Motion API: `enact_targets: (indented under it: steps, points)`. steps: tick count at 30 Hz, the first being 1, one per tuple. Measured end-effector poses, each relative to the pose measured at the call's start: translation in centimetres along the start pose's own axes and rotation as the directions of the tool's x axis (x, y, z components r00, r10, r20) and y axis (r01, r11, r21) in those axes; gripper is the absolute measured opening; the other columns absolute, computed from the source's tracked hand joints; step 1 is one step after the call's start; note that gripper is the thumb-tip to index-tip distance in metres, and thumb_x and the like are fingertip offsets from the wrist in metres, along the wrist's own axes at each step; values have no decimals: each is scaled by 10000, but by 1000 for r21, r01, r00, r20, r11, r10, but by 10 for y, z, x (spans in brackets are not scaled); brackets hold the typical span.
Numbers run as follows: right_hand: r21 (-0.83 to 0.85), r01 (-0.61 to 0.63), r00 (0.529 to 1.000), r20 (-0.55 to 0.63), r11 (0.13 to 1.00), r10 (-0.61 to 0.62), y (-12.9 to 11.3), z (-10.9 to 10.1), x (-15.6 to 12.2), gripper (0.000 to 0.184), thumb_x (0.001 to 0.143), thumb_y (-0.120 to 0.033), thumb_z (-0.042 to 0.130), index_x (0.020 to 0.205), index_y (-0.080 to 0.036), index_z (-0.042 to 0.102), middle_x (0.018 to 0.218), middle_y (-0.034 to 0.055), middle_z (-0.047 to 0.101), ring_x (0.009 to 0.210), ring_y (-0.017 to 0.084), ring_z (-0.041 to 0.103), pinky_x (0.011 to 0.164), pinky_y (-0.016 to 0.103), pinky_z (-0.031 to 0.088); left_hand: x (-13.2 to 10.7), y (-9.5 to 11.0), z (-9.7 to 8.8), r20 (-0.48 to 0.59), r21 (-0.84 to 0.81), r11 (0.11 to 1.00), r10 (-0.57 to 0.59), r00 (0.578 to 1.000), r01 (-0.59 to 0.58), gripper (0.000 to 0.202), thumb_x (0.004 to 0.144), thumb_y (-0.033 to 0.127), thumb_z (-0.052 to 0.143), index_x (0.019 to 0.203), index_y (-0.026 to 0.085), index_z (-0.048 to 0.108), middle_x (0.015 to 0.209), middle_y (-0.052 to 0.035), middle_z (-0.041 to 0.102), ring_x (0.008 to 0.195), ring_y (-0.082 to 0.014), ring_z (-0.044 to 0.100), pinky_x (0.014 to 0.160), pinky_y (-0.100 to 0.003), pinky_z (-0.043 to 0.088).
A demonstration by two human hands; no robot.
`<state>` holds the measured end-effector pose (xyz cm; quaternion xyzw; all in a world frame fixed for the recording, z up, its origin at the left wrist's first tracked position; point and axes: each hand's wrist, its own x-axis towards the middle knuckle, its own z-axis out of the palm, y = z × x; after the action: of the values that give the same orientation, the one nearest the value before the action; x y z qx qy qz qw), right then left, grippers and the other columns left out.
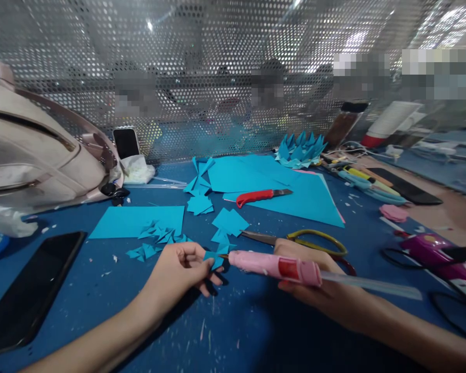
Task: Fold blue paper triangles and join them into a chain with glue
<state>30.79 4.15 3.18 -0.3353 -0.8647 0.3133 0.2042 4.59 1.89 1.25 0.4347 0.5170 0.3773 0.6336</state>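
Observation:
Between the thumb and fingers of my left hand (186,267) is a small blue paper piece (213,259). My right hand (318,280) is wrapped round a pink hot glue gun (260,263), with a clear glue stick (373,285) sticking out of its back. The gun's nozzle points left and meets the paper piece, or hovers just over it; I cannot tell which. Small folded blue pieces (161,233) lie beyond my left hand, and blue paper squares (230,221) lie past the nozzle. Scissors (314,241) with yellow-green handles rest behind my right hand, partly hidden by it.
A red-handled knife (258,197) lies on blue sheets (318,199). Behind stands a spiky blue paper flower (301,150). A black phone (34,285) and a pale bag (39,145) are at left, a purple power strip (431,254) with cords at right. A perforated metal panel (217,77) rises behind.

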Motion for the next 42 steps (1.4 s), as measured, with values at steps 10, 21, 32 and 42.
enact_targets:
  steps: [10,21,32,42]
  points:
    - [-61,18,1000,-22,998,-19,3,0,-1,256,962,-336,517,751,-211,443,726,-14,496,612,125,451,553,238,371,-2,-1,0,0,-7,1000,0,1000,0,348,644,437,830,649,133,660,607,-88,739,437,-125,635,440,-222,517]
    - [-135,28,998,-56,990,-35,4,0,-2,235,955,-350,535,769,-208,508,726,-6,535,606,131,493,552,228,416,-2,-2,-1,3,-25,1000,4,1000,-4,375,646,453,831,663,123,656,618,-90,745,466,-130,661,447,-206,525]
    - [-165,26,998,-57,986,-36,3,-1,-3,243,968,-399,510,952,-224,679,763,37,609,678,172,575,618,242,494,-1,-3,-1,-7,-47,999,14,1000,-15,335,662,415,829,666,117,675,607,-84,745,444,-117,651,433,-189,522]
    - [-192,18,999,-42,981,-27,2,-1,-2,270,975,-402,482,917,-231,683,791,51,631,695,182,602,634,250,506,1,-10,-1,-2,-66,997,38,999,-38,363,658,449,830,657,122,674,610,-90,743,443,-127,648,428,-201,519]
